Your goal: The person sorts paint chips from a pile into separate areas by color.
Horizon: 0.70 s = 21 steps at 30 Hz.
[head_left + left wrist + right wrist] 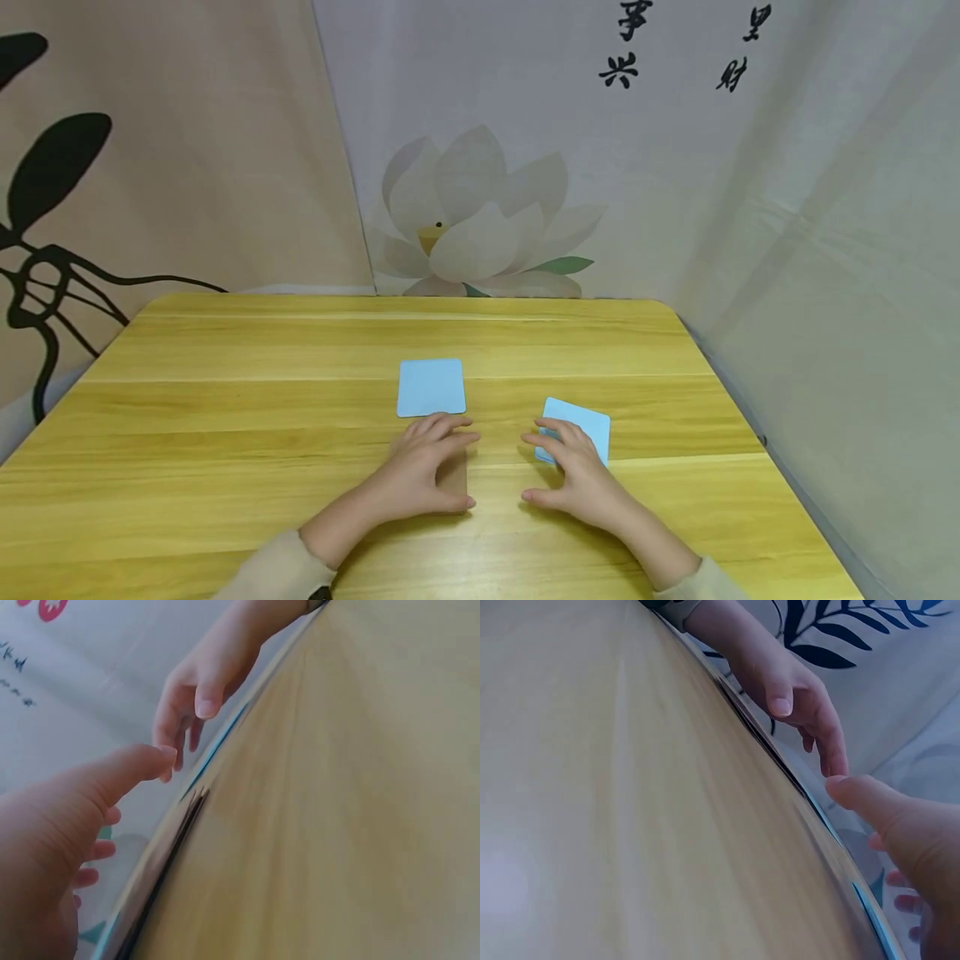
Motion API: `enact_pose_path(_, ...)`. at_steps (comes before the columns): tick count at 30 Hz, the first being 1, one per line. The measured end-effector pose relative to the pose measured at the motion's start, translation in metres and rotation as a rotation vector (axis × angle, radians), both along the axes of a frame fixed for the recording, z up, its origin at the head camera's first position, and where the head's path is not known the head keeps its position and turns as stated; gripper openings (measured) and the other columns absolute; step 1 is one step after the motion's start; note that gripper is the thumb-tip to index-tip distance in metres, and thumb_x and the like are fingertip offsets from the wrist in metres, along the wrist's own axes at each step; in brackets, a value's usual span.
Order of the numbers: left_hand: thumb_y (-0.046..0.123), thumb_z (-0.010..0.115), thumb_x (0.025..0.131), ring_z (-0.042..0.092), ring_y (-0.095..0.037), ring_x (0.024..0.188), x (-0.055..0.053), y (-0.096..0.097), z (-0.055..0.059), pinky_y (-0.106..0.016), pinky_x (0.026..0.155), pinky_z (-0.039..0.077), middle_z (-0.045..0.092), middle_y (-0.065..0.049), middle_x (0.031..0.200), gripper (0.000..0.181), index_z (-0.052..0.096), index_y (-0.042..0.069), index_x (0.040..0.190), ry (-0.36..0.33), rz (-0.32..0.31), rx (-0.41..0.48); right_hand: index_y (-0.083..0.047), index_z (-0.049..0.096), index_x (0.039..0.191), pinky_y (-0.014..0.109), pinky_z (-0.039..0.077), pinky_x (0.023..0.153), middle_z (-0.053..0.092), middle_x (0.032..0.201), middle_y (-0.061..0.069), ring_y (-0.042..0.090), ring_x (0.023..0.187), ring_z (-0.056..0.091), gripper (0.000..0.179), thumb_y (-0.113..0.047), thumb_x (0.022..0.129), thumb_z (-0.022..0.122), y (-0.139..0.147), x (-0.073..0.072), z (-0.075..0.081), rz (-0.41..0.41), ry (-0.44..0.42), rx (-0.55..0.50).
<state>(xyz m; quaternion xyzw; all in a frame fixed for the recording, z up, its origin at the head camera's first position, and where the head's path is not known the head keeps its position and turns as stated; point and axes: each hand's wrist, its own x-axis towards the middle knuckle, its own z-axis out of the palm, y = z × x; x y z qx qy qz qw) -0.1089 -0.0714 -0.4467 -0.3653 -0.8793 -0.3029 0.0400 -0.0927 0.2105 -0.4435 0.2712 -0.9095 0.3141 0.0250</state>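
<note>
My left hand point(416, 473) hovers with loosely bent fingers over a flat brown piece point(454, 475), partly hidden under it. In the left wrist view that brown piece point(159, 874) shows thin, dark, layered edges on the wood. Just beyond those fingertips lies a light blue square card point(431, 387) with rounded corners. My right hand point(581, 483) is spread over a second blue card point(585, 425), set at a slant and partly covered by the fingers. Thumb and fingers stand apart on both hands, and neither holds anything. The two hands face each other across a gap.
Both cards lie on a yellow wood-grain table point(225, 433). Behind its far edge hangs a pale curtain point(495, 100) printed with a lotus and black characters. More curtain point(847, 250) runs along the right side.
</note>
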Motion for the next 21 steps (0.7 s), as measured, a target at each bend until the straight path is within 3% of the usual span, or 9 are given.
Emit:
enact_pose_path(8, 0.05, 0.077, 0.073, 0.027, -0.029, 0.136, -0.012, 0.036, 0.012, -0.055, 0.108, 0.017, 0.038, -0.006, 0.147, 0.079, 0.052, 0.015, 0.139, -0.048, -0.036, -0.046, -0.016, 0.059, 0.132, 0.063, 0.031, 0.097, 0.04, 0.144, 0.009, 0.032, 0.132, 0.031, 0.067, -0.039, 0.073, 0.082, 0.024, -0.003, 0.001, -0.058, 0.0, 0.005)
enact_pose_path(21, 0.052, 0.074, 0.077, 0.029, -0.026, 0.135, -0.031, 0.085, 0.015, -0.055, 0.107, 0.02, 0.038, -0.004, 0.148, 0.077, 0.049, 0.018, 0.141, -0.047, -0.04, -0.114, -0.014, 0.059, 0.13, 0.06, 0.037, 0.092, 0.042, 0.142, 0.013, 0.037, 0.127, 0.035, 0.067, -0.04, 0.073, 0.083, 0.057, -0.012, -0.003, -0.106, 0.04, 0.007)
